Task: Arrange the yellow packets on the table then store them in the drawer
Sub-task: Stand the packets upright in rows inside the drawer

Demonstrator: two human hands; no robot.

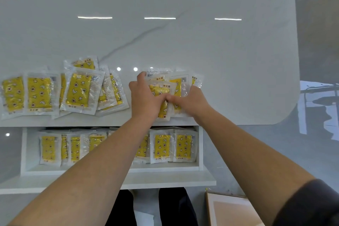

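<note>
Table (183, 42): white, grey-veined.

- 9 o'clock of the hands: loose yellow packets (39, 93) along the near edge. The two furthest left lie flat side by side; those to their right overlap, tilted.
- 6 o'clock of that group, below the table edge: white drawer (24, 152) pulled open, with a row of packets (162, 146) laid across it. The left forearm covers the middle of the row.
- Left hand (145, 97): fingers curled round the left side of a small stack (160, 88) of yellow packets, one fingertip over its far edge.
- Stack sits on the table near the front edge, at 12 o'clock of the drawer's right half.
- Right hand (190, 100): grasping the stack's right side. The two hands touch at the stack's middle.
- 5 o'clock, on the floor: wooden-framed panel (229, 209).
</note>
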